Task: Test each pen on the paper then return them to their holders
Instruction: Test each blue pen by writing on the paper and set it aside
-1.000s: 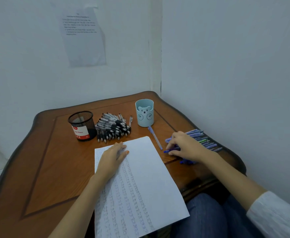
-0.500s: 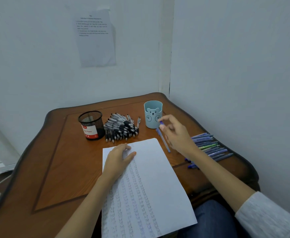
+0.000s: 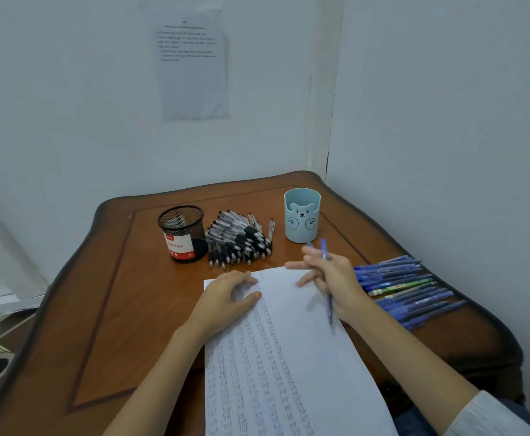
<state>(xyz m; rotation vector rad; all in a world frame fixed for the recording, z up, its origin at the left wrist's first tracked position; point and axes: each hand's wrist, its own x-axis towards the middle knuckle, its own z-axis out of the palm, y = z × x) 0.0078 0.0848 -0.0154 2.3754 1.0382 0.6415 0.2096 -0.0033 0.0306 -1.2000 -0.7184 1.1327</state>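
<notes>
Dozens of pens (image 3: 238,240) lay unreturned beyond the left grip (image 3: 226,305), flat on paper (image 3: 289,372); the right grip (image 3: 336,284) grasped a blue pen (image 3: 329,306).

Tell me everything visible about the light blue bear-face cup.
The light blue cylindrical cup looks like smooth plastic, with a bear's face and two paws drawn on its front. It stands upright near the far right corner of the brown wooden table, mouth open, nothing showing inside. Nothing touches it.

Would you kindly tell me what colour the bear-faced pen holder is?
The bear-faced holder is light blue; head view.
</notes>
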